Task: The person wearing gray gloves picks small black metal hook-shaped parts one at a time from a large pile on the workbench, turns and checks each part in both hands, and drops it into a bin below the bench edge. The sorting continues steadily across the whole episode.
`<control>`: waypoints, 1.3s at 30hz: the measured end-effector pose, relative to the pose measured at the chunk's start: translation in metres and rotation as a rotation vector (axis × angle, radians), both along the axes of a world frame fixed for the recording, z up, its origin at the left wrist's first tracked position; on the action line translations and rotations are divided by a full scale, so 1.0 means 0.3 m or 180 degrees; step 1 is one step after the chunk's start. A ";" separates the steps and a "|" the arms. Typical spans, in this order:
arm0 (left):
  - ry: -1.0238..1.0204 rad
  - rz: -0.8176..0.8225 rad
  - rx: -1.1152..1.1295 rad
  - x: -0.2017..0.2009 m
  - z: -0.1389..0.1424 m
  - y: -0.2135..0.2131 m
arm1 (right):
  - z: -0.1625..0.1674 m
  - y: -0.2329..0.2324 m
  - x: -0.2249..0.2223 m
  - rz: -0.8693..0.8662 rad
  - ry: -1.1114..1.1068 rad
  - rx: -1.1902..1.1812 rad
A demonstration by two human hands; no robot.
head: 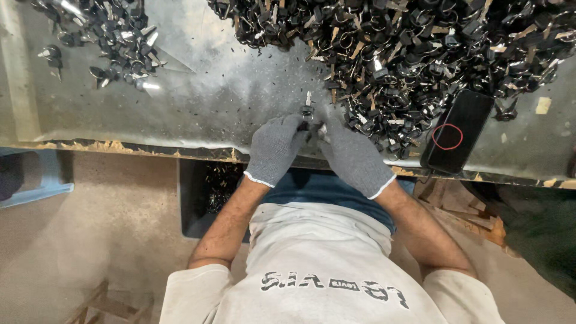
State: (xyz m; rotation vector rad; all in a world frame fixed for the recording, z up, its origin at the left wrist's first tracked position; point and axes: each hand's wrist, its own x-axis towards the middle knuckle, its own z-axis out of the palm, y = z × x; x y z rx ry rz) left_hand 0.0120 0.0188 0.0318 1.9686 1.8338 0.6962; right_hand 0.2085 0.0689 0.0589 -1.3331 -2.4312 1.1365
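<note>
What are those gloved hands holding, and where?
Both hands, left hand and right hand, pinch one small black part at its lower end; its silver tip points up.

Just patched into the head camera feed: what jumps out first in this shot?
First, the huge pile of black and metal parts heaped across the table's far right. Next, the two grey-gloved hands, left hand and right hand, meeting on one small part at the near edge. A dark phone lies to their right.
</note>
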 end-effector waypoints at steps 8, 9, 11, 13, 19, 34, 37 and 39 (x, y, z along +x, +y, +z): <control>0.0269 -0.0326 0.0497 0.017 -0.028 -0.019 | -0.041 -0.037 -0.064 -0.0014 -0.0961 0.0432; 0.0241 -0.0310 0.0539 0.018 -0.027 -0.019 | -0.039 -0.026 -0.050 0.0077 -0.0856 0.0172; 0.0240 -0.0318 0.0639 0.020 -0.023 -0.016 | -0.038 -0.022 -0.033 0.0094 -0.0603 0.0287; 0.0262 -0.0269 0.0689 0.026 -0.019 -0.018 | -0.038 -0.034 -0.023 0.0051 -0.0337 0.0977; 0.0083 -0.0051 0.0668 0.032 -0.017 -0.029 | -0.061 -0.040 -0.032 -0.0213 -0.0533 0.0629; -0.0431 0.0071 0.0183 0.013 -0.003 -0.030 | -0.028 0.039 -0.041 -0.0071 0.0218 -0.0486; -0.0040 0.0037 0.0711 0.027 0.011 -0.040 | -0.032 -0.012 -0.042 0.0048 0.0186 0.0968; 0.0350 0.0133 0.0478 0.041 0.015 -0.046 | -0.037 -0.054 -0.032 -0.0034 -0.0109 0.0902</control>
